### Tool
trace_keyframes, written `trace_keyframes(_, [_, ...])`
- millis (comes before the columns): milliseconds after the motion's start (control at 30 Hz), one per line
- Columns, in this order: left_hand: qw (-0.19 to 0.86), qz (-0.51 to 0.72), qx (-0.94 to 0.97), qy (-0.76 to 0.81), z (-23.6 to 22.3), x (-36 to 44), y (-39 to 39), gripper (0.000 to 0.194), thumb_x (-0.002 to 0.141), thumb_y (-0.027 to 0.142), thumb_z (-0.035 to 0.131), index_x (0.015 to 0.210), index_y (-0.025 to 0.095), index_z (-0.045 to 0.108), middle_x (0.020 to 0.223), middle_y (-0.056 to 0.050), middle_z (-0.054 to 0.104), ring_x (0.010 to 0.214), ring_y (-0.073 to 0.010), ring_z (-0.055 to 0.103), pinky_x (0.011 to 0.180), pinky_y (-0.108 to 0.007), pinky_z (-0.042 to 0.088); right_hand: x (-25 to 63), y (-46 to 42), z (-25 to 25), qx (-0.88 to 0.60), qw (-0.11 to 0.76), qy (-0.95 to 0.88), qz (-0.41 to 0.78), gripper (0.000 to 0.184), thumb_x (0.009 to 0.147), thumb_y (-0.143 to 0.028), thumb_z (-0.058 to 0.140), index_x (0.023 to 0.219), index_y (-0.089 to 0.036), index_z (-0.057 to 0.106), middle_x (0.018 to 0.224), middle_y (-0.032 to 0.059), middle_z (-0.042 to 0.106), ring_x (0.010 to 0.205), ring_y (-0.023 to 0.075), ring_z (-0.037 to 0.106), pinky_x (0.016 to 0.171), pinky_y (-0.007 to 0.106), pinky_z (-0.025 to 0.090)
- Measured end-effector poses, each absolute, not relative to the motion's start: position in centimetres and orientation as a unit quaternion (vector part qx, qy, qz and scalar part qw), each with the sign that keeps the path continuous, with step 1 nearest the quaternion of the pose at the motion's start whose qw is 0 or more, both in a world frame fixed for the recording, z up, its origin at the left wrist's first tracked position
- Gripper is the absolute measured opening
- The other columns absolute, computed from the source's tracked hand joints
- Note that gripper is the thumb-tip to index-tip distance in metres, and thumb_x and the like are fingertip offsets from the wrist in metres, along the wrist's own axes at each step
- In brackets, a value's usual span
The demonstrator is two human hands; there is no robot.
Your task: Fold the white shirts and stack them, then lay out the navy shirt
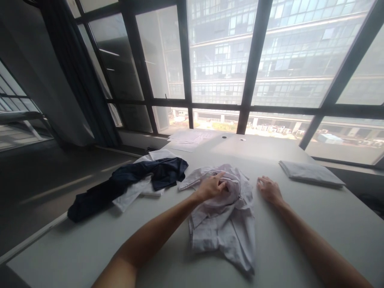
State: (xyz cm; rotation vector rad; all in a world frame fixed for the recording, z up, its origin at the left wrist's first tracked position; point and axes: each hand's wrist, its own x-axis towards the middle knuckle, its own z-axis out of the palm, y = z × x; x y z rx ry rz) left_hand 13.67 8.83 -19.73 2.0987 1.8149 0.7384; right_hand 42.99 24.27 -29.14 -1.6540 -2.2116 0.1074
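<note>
A crumpled white shirt (223, 224) lies bunched on the white table in front of me, its collar end away from me and one end hanging toward me. My left hand (211, 187) rests on the upper part of the shirt, fingers apart over the bunched cloth. To the right of the shirt, my right hand (269, 190) lies on the tabletop with nothing in it, its fingers loosely bent and slightly apart. That hand is clear of the cloth by a small gap.
On the left, dark navy clothing (129, 176) lies over white garments (136, 194) near the table (90, 244) edge. A folded white cloth (310, 174) sits at the right. Sheets of paper (187, 137) lie at the back, before large windows (220, 52).
</note>
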Motion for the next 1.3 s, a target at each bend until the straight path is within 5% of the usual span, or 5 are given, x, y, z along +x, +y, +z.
trace_keyframes(300, [-0.025,0.268,0.673,0.689,-24.0,10.4,10.7,0.052,0.099,0.027,0.051,0.15,0.017,0.046,0.134,-0.015,0.063,0.126,-0.0305,0.057,0.107,-0.045,0.045,42.2,22.5,-27.3,-0.393,0.436,-0.806,0.073,0.033,0.098,-0.034,0.046,0.111,-0.018,0.071,0.11,0.0135,0.07,0.11,0.0291,0.062,0.101,0.046,0.049])
trace_keyframes(533, [-0.042,0.24,0.724,0.645,-24.7,9.8,11.6,0.071,0.093,0.032,0.063,0.158,0.027,0.037,0.168,-0.013,0.02,0.152,-0.0448,0.014,0.118,-0.066,0.021,38.1,17.4,-26.5,-0.267,0.321,-0.901,0.119,0.06,0.097,-0.048,0.056,0.152,-0.025,0.045,0.148,0.0146,0.051,0.133,0.0321,0.049,0.108,0.047,0.046])
trace_keyframes(800, [-0.058,0.328,0.674,0.659,-23.1,9.4,10.9,0.033,0.092,0.013,0.054,0.123,0.02,0.063,0.13,-0.012,0.057,0.128,-0.0283,0.05,0.113,-0.045,0.038,39.5,18.9,-26.9,-0.483,0.277,-0.83,-0.019,0.057,0.099,-0.041,0.05,0.151,-0.018,0.045,0.153,0.0204,0.046,0.139,0.0383,0.042,0.112,0.057,0.034])
trace_keyframes(967, [0.008,0.298,0.72,0.627,-22.9,11.7,10.0,0.016,0.096,0.026,0.056,0.105,0.018,0.066,0.099,-0.008,0.068,0.095,-0.0244,0.065,0.087,-0.036,0.051,41.0,19.5,-25.2,-0.586,0.338,-0.731,0.087,0.051,0.1,-0.048,0.042,0.131,-0.012,0.062,0.122,0.0218,0.065,0.111,0.0345,0.061,0.094,0.046,0.047])
trace_keyframes(1300, [0.299,0.272,0.753,0.519,-23.0,14.0,8.6,0.094,0.087,0.028,0.07,0.163,0.018,0.015,0.079,0.001,0.066,0.068,-0.0178,0.063,0.062,-0.027,0.049,42.1,21.8,-26.1,-0.561,0.366,-0.712,0.211,0.046,0.076,-0.016,0.061,0.121,-0.016,0.07,0.095,0.0087,0.076,0.081,0.0195,0.069,0.073,0.026,0.05])
